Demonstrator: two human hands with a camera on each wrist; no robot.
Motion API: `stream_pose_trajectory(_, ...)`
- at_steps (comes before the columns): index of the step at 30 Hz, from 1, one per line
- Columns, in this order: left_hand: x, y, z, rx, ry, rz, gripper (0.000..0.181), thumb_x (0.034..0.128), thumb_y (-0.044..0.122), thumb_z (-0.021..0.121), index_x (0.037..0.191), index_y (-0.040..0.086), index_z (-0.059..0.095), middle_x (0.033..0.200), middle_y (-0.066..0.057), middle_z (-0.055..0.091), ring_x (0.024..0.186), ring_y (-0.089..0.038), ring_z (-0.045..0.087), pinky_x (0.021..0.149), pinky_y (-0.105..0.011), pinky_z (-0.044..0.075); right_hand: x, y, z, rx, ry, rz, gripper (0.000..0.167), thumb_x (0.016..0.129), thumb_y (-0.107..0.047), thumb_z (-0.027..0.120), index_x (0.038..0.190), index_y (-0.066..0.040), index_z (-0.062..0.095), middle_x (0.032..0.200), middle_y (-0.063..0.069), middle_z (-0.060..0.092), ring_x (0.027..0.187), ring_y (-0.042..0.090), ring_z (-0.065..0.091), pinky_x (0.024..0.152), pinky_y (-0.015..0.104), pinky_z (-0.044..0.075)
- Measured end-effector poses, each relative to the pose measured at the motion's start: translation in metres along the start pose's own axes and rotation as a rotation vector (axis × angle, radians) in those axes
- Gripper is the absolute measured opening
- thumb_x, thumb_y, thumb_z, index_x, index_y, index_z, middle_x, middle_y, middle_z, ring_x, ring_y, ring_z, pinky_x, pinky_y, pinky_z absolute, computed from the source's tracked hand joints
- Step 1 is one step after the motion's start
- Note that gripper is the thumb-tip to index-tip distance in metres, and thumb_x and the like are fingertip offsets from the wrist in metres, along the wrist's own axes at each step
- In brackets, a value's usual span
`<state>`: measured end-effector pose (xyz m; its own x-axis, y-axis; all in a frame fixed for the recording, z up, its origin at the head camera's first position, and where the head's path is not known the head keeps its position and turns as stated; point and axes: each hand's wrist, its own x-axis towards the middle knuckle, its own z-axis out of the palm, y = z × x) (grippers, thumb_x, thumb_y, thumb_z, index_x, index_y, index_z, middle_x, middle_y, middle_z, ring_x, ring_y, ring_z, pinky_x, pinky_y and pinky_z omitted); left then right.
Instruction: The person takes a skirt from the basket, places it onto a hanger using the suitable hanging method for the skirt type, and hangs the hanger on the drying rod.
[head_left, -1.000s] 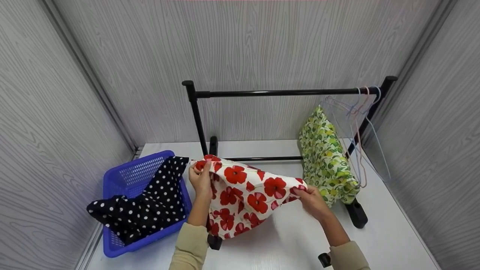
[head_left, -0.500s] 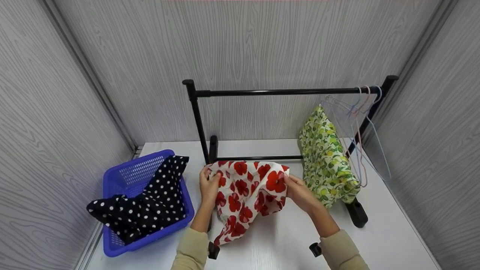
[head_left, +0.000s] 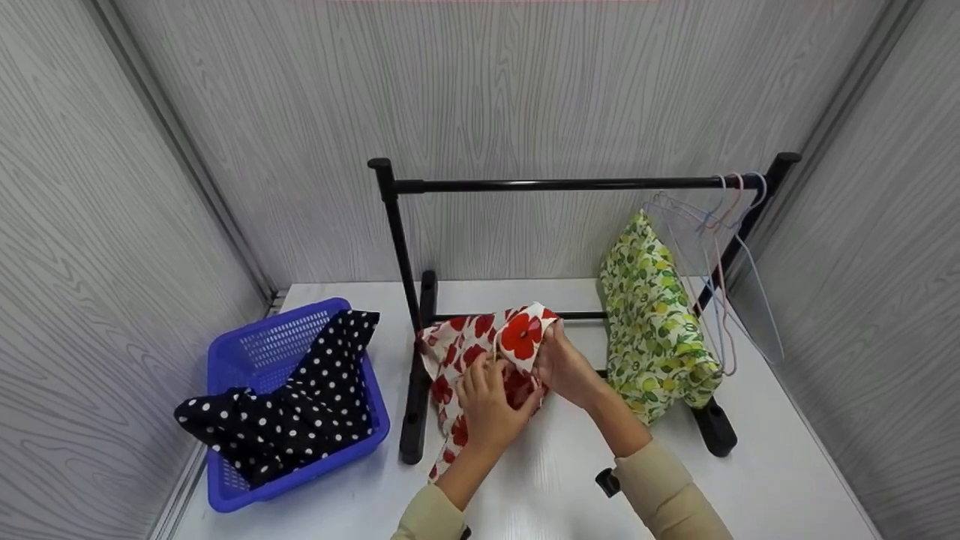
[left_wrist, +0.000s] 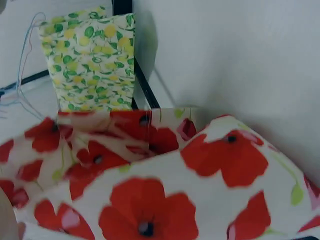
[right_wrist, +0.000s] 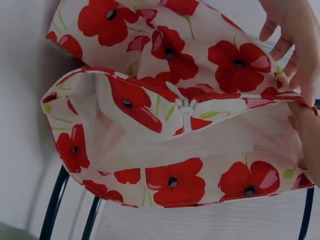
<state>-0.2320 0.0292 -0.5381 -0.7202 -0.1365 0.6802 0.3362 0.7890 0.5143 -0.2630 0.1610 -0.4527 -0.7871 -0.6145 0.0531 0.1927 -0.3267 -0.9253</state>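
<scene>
A white cloth piece printed with red poppies [head_left: 469, 341] hangs between both hands in the head view. Its lower left end trails down toward the surface. My left hand [head_left: 491, 405] lies over the front of it, fingers bent onto the fabric and thumb to the right. Just beyond, my right hand [head_left: 566, 367] pinches the upper right corner, part of its fingers hidden by cloth. From the right wrist, a pale zip pull [right_wrist: 186, 107] shows on the rim of the cloth's opening. In the left wrist view, the poppy cloth [left_wrist: 150, 210] fills the lower part.
A black clothes rack [head_left: 547, 184] spans the back. On its right end hang several wire hangers [head_left: 724, 300] and a lemon-print cloth [head_left: 652, 315]. A blue basket [head_left: 225, 360] at left holds a black polka-dot cloth [head_left: 300, 412]. Wood-patterned walls enclose three sides.
The poppy cloth, first stretched wide, is now gathered and partly folded. My left hand has moved right across it; my right hand has come inward, turning the corner up.
</scene>
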Motion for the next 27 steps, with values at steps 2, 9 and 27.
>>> stream_pose_trajectory(2, 0.005, 0.006, 0.001, 0.042, -0.013, -0.063, 0.057, 0.0685, 0.040, 0.077, 0.110, 0.009, 0.052, 0.122, -0.014, 0.048, 0.113, -0.028, 0.044, 0.092, -0.052, 0.036, 0.004, -0.004, 0.006, -0.002, -0.006, -0.004, 0.065, 0.095, -0.046, -0.004, 0.147, -0.008, -0.006, 0.152, 0.014, 0.019, 0.140, 0.020, 0.023, 0.114, 0.038, 0.022)
stream_pose_trajectory(9, 0.047, 0.016, -0.008, 0.124, 0.079, -0.118, 0.024, 0.0764, 0.022, 0.066, 0.093, 0.006, 0.062, 0.107, -0.013, 0.061, 0.098, -0.030, 0.056, 0.085, -0.049, 0.037, 0.019, -0.009, 0.014, -0.190, -0.020, -0.094, 0.074, 0.094, -0.052, 0.006, 0.146, -0.003, -0.013, 0.154, 0.024, -0.002, 0.143, 0.036, -0.002, 0.115, 0.049, 0.002)
stream_pose_trajectory(27, 0.084, -0.006, -0.047, 0.073, 0.179, -0.061, 0.016, 0.0809, 0.010, 0.057, 0.071, 0.002, 0.067, 0.077, -0.009, 0.066, 0.069, -0.026, 0.062, 0.071, -0.043, 0.046, 0.005, 0.080, -0.063, -0.602, 0.459, 0.133, 0.058, 0.100, -0.029, 0.038, 0.145, 0.004, 0.022, 0.151, 0.024, 0.019, 0.141, 0.038, 0.015, 0.114, 0.052, 0.014)
